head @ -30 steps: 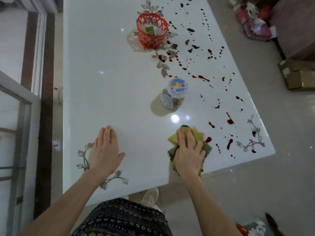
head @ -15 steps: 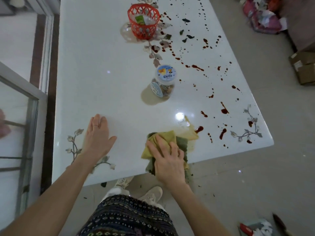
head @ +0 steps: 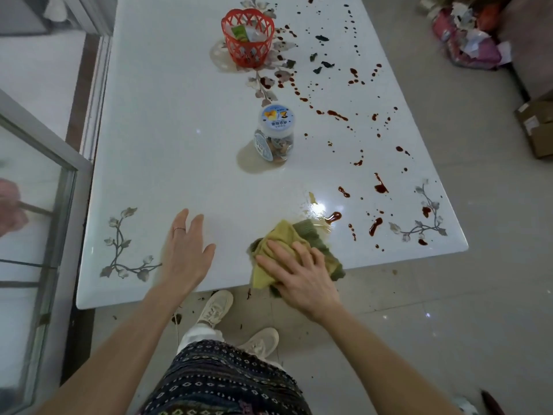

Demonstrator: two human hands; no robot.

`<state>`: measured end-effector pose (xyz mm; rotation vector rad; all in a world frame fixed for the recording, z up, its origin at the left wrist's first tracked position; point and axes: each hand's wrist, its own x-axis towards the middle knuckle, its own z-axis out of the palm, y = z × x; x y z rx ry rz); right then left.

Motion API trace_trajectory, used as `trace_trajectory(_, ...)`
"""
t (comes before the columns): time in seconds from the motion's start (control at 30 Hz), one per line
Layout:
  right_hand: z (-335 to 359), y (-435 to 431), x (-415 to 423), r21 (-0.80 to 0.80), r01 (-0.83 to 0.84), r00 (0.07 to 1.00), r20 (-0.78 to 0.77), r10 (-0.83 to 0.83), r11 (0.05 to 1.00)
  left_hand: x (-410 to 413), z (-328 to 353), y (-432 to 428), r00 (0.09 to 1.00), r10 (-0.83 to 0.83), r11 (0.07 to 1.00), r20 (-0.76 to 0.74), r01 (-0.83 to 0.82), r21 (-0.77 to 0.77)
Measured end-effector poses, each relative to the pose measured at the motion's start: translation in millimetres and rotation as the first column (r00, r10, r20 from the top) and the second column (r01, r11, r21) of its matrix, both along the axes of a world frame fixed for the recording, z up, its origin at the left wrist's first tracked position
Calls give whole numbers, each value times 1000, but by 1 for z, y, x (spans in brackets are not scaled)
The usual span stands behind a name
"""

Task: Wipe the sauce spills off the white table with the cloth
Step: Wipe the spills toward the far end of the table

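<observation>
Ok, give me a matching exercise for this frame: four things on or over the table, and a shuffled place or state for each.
1 cloth
2 jar
3 red basket
4 left hand

A far end of the table
B fingers straight, holding nothing
C pressed under the right hand at the near edge
D mid-table, standing upright

Pairs: 1-C, 2-D, 3-A, 4-B

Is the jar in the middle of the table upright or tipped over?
Upright. The jar stands on its base on the white table, labelled lid on and facing up.
</observation>
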<state>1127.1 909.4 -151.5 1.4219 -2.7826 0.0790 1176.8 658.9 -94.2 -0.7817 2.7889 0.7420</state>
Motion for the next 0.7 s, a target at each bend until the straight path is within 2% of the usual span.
trace_trajectory(0.1, -2, 33, -21, 48, -10, 999, -42, 12, 999, 6, 0, 5, 1000, 8, 1000, -16, -8, 12)
trace_trajectory(0.17, 1, 47, -24, 40, 72, 997, -1, -72, 997, 12, -2, 5, 1000, -6, 1000, -17, 6, 7)
trace_trajectory(0.33, 8, 31, 1, -98, 290, 951, 141, -276, 952, 20, -6, 18, 1000, -1, 1000, 5, 1, 24)
trace_trajectory(0.4, 8, 29, 2, -122, 255, 959, 156, -235, 959, 17, -4, 30, 1000, -14, 999, -23, 15, 45)
trace_trajectory(0.5, 7, 52, -18, -82, 107, 989, 115, -97, 991, 12, -3, 41, 997, -49, 996, -62, 53, 65)
trace_trajectory(0.53, 7, 63, -25, -80, 113, 989, 105, -104, 990, 11, -3, 40, 996, -48, 995, -78, 54, 80)
trace_trajectory(0.7, 4, 93, -31, -147, 360, 926, 181, -333, 921, 18, -7, 26, 994, -39, 996, -102, 47, 79)
